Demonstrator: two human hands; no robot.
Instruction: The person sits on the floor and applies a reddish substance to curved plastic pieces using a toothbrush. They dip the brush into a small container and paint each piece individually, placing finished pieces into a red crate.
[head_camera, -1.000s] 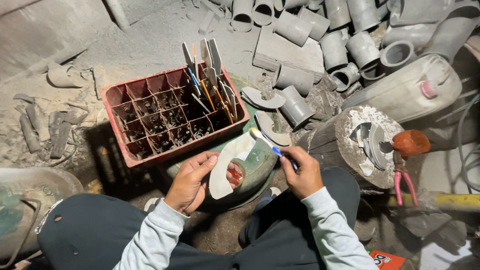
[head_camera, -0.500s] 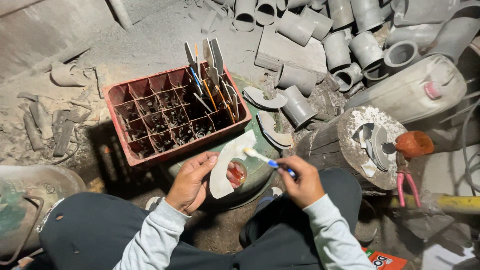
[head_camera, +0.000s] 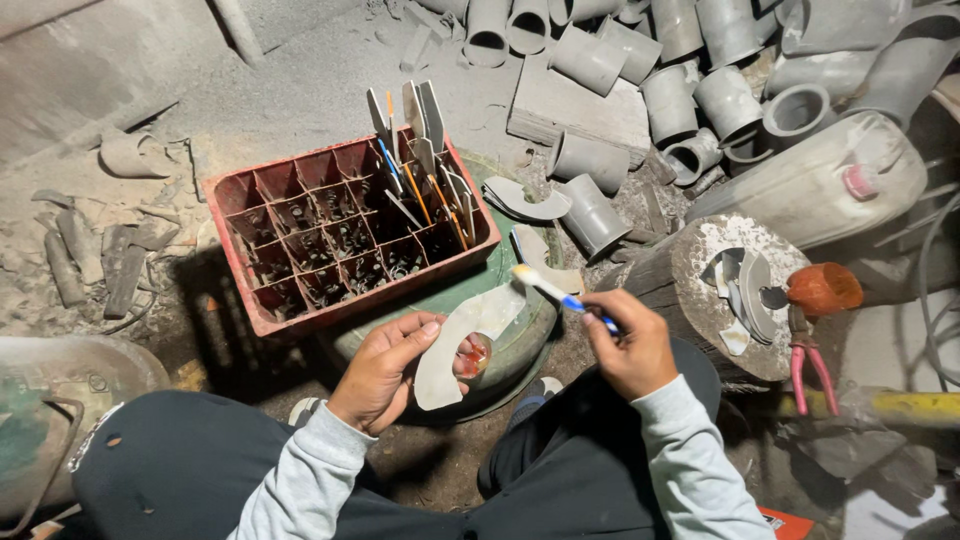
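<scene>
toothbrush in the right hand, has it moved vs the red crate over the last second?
Yes. The toothbrush in the right hand has dropped toward the person, further from the red crate corner, nearer the curved grey piece held by the left hand.

We're looking down into a dusty workshop: cut grey pipe pieces (head_camera: 640, 60) are piling up, a red crate (head_camera: 340, 235) is holding tools, pliers (head_camera: 803, 362) are lying nearby.

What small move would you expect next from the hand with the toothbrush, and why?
Probably lowering the brush head onto the curved grey cut piece. The right hand holds the toothbrush with its head raised just above that piece, apart from it, while the left hand holds the piece up, face open.
</scene>
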